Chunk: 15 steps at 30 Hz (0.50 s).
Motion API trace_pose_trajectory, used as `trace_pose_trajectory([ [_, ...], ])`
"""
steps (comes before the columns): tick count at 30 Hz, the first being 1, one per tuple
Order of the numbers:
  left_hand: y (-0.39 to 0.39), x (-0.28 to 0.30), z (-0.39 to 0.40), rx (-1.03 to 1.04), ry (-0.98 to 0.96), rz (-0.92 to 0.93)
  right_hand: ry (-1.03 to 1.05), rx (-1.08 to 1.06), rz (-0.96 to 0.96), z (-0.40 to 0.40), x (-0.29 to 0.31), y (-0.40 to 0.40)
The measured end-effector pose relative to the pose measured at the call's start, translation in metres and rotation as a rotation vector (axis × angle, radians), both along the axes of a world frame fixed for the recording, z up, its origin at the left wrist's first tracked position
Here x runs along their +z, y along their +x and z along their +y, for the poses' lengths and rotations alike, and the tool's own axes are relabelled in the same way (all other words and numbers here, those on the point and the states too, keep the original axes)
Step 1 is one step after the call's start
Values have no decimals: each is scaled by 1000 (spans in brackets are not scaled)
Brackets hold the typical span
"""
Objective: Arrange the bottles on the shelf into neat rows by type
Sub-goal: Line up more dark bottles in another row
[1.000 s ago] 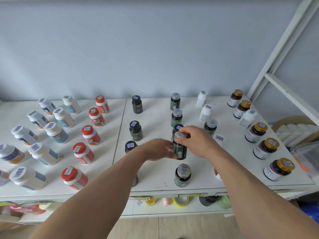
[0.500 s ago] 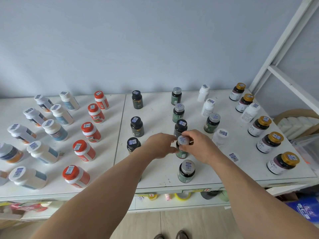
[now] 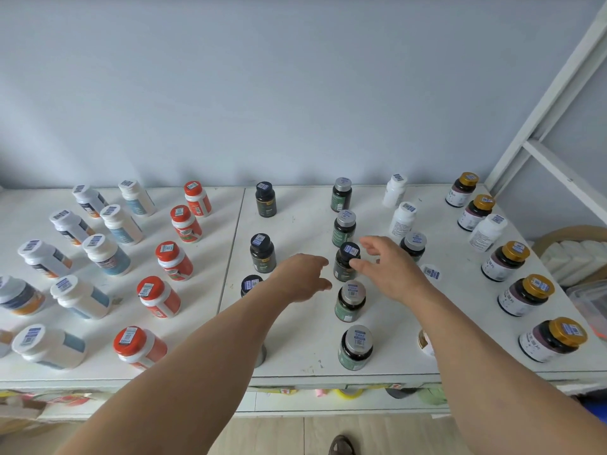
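Observation:
Many bottles stand on a white shelf (image 3: 295, 339). A middle column holds silver-capped green bottles (image 3: 346, 228), with a black-capped bottle (image 3: 346, 262) third from the back. My left hand (image 3: 303, 277) and my right hand (image 3: 389, 270) hover on either side of that black-capped bottle, fingers apart, holding nothing. Just below them stands another silver-capped green bottle (image 3: 350, 302), upright and free. Black-capped bottles (image 3: 262, 254) form a column to the left, partly hidden by my left arm.
Red-capped bottles (image 3: 174, 261) and white bottles (image 3: 106, 254) line the left side. Gold-capped bottles (image 3: 525, 295) run down the right edge, with white bottles (image 3: 402, 218) behind my right hand. A white frame post (image 3: 545, 106) rises at the right. A lower shelf holds clutter.
The silver-capped green bottle that both hands held has been set down in the middle column and let go. Both hands have opened and moved back toward the black-capped bottle.

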<state>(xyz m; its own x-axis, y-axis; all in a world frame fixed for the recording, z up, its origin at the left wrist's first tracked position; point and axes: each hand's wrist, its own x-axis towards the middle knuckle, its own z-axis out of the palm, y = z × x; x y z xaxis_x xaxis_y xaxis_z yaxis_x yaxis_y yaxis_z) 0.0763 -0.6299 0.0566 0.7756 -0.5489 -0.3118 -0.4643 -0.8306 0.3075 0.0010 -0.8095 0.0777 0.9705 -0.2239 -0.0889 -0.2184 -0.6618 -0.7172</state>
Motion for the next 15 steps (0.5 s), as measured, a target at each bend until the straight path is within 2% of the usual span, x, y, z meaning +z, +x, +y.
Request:
trace_pose_trajectory([
  [5, 11, 4, -11, 49, -11, 44, -97, 153, 169, -5, -2, 27],
  [15, 22, 10, -22, 144, -267, 282, -12, 148, 113, -9, 9, 41],
])
